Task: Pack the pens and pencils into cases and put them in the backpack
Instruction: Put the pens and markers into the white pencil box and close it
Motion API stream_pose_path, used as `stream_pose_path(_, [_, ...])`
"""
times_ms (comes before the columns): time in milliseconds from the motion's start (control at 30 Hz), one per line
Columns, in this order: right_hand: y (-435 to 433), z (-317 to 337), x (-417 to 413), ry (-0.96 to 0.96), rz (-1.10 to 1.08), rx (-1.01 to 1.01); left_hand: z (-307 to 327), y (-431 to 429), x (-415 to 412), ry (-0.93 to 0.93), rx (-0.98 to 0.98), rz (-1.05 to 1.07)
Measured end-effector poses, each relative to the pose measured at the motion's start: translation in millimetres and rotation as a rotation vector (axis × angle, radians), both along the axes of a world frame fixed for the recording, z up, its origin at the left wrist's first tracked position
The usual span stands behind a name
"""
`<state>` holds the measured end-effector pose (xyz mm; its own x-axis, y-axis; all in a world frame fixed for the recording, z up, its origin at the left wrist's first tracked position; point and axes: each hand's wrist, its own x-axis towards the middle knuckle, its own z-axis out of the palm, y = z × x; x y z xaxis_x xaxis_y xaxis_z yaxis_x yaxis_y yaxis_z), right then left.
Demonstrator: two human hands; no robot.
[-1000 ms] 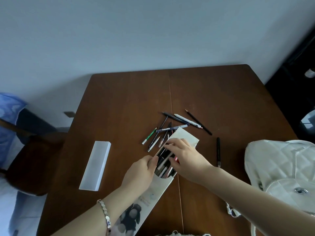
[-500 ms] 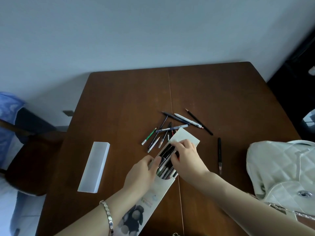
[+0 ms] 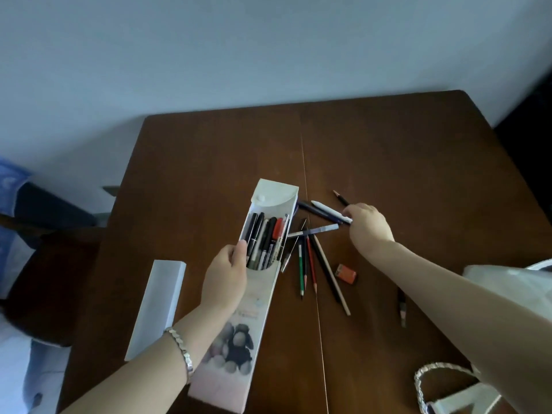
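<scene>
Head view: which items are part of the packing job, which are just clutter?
Job:
open pencil case, held by left hand
loose pens and pencils
white pen at right hand
second white case
white backpack

Lying about:
orange sharpener
chair

Open white printed case (image 3: 239, 318) full of pens, loose pencils (image 3: 313, 264) scattered just right, white backpack (image 3: 507, 282) at right edge.

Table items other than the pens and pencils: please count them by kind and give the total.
Cases: 2 (open case, closed white case)
Backpack: 1
Small orange block: 1
Total: 4
</scene>
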<state>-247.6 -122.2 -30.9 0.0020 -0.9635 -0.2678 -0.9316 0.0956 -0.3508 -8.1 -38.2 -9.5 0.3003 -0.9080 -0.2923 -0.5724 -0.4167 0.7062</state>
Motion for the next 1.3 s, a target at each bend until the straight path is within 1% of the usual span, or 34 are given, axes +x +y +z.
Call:
stream_pose_path(133, [-20,-25,2,0.147,0.109,0.064,-5,-23,4,0.004,-0.013,0.019])
stream_pose_path(267, [-35,-40,3,0.218,0.175,0.082,-12,-40,7,-0.001,0.007,0.008])
stream_pose_path(333, [-43,-42,2,0.207,0.171,0.082,-15,-45,9,-0.008,0.014,0.013])
stream_pose_path(433, [-53,-39,11,0.038,0.054,0.127,-18,-49,12,-0.003,0.018,0.035])
stream_pose_path(500, [-58,-40,21,-0.021,0.043,0.136,-22,-51,15,-0.006,0.023,0.054])
stream_pose_path(567, [-61,-47,30,-0.005,0.102,0.136,-25,-51,19,-0.010,0.026,0.075])
stream_pose_path(633, [-62,-54,37,0.059,0.163,0.129,-27,-51,23,-0.013,0.021,0.085])
stream_pose_path(700, [-63,-56,41,0.099,0.177,0.139,-26,-51,27,-0.024,0.015,0.084])
stream_pose_path(767, [-63,-51,43,0.085,0.198,0.113,-26,-50,30,-0.021,0.016,0.084])
stream_pose_path(833, [-57,-38,42,-0.030,0.205,0.092,-25,-47,34,-0.026,0.016,0.079])
stream_pose_path(933, [-41,-9,37,-0.283,0.162,0.124,-23,-39,34,-0.007,0.017,0.083])
stream_pose_path(1000, [-27,13,30,-0.484,0.033,0.226,-21,-33,30,0.009,0.024,0.068])
stream_pose_path(1067, [-8,34,22,-0.760,-0.091,0.373,-18,-26,24,0.001,0.046,0.033])
stream_pose_path(1133, [9,53,15,-1.037,-0.138,0.438,-15,-17,18,0.005,0.079,-0.007])
stream_pose_path(1200, [24,61,6,-1.208,-0.154,0.462,-12,-7,9,0.017,0.103,-0.045])
stream_pose_path(1267, [38,65,-4,-1.448,-0.253,0.622,-7,5,1,0.022,0.116,-0.088])
stream_pose_path(1300, [43,69,-7,-1.559,-0.249,0.710,-6,10,-3,0.025,0.126,-0.112])
